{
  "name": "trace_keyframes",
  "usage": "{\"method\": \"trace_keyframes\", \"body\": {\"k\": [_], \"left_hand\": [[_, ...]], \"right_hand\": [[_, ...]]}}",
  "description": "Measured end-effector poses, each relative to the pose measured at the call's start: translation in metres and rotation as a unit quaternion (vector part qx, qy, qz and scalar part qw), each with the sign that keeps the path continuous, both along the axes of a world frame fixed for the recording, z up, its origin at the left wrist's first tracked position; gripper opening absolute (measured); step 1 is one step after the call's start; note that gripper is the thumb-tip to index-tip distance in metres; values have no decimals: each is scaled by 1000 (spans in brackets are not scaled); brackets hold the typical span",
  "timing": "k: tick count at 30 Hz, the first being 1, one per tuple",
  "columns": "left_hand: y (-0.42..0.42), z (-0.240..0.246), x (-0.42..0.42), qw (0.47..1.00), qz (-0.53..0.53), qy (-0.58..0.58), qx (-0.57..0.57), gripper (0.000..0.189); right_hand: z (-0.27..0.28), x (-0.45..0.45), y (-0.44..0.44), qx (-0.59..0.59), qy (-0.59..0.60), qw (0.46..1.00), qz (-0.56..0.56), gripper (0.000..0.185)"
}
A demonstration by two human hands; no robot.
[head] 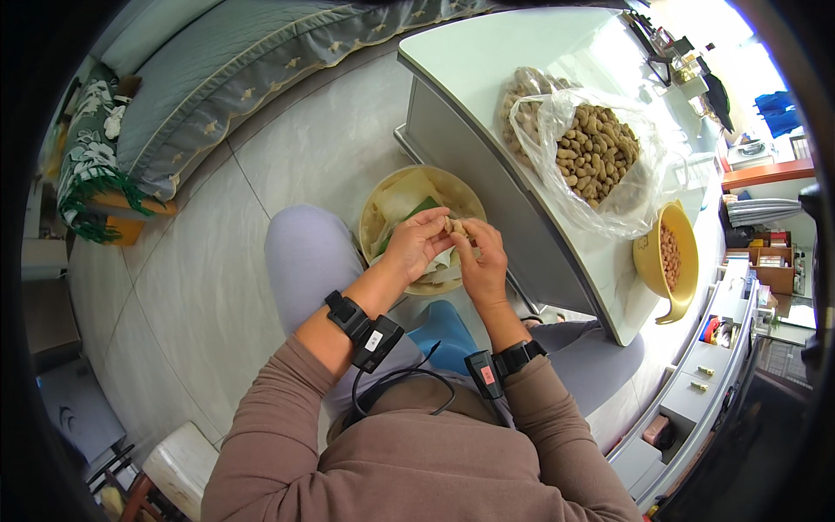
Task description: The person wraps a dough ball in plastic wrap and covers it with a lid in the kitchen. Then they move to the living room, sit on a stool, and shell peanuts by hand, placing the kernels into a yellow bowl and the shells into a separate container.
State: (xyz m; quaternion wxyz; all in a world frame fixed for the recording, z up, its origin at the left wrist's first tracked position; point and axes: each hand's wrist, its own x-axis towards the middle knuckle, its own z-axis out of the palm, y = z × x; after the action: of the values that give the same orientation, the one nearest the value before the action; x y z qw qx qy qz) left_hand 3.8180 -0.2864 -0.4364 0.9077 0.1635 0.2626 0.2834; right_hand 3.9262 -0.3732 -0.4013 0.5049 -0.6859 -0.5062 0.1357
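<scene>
My left hand [419, 243] and my right hand [481, 254] meet at the fingertips around a peanut in its shell [455, 226]. Both pinch it; whether the shell is cracked is too small to tell. Below them on the floor stands a round cream-coloured bin [366, 215], with papers and a green piece inside. On the table to my right, a clear plastic bag [623, 222] gapes over a heap of unshelled peanuts [597, 153]. Beside it, close to the table's edge, a yellow plastic basin [646, 258] holds shelled reddish peanuts [670, 258].
The glossy pale table [450, 49] has a sharp corner by my right knee. A blue stool [445, 329] shows between my legs. A sofa [215, 78] with a fringed grey cover runs along the far left. Wrist-strapped devices trail a black cable [404, 373] over my lap.
</scene>
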Motion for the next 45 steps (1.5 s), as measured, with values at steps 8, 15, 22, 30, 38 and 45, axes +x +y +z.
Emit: {"method": "trace_keyframes", "body": {"k": [8, 15, 22, 30, 38, 45], "left_hand": [[2, 2, -1, 998, -29, -49, -23, 26], [-1, 6, -3, 999, -43, 24, -7, 27], [2, 5, -9, 974, -5, 223, 46, 23], [4, 20, -8, 986, -94, 134, 3, 14], [1, 14, -2, 982, -159, 91, 40, 13], [-2, 30, 1, 980, -175, 84, 50, 17]], "right_hand": [[17, 9, 10, 47, -244, 967, 50, 22], [3, 13, 9, -49, -112, 992, -1, 23], [29, 21, 14, -47, -129, 990, -24, 29], [122, 122, 22, 39, -221, 953, -204, 8], [94, 151, 30, -250, -323, 903, -135, 22], [123, 124, 15, -40, -196, 965, -167, 21]]}}
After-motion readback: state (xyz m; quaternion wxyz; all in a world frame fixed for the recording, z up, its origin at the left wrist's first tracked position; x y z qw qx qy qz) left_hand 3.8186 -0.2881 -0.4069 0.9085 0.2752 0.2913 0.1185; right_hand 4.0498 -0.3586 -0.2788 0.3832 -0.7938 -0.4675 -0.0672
